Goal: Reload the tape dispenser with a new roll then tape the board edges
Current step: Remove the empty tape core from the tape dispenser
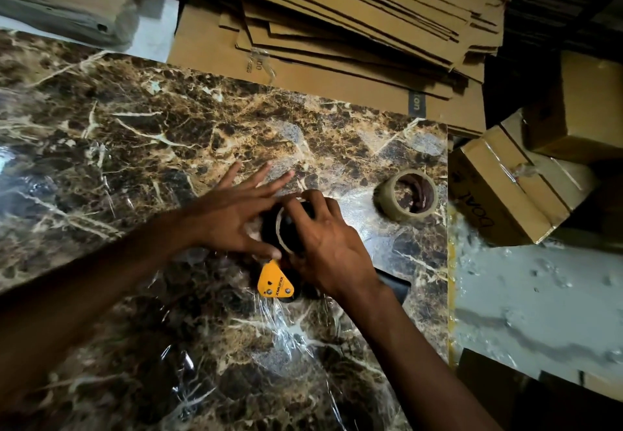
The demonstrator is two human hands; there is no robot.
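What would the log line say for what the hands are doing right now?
stage: reloading | left hand: fingers spread, on dispenser | right hand: on tape dispenser | tape roll: lying apart on marble board

Glossy marbled board (168, 134) under crinkled clear film, matt corrugated cardboard sheets (337, 26)

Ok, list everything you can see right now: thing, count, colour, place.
board: one, brown marble pattern under clear film, fills the middle.
tape dispenser: one, yellow and black, on the board under both hands.
roll: one, thin tan ring, on the dispenser's hub.
spare roll: one, tan, on the board near its right edge.
flat cardboard: a stack, brown, beyond the board's far edge.
boxes: at least two, brown, taped, right of the board.
left hand: fingers spread, pressing beside the hub.
right hand: fingers on the roll.
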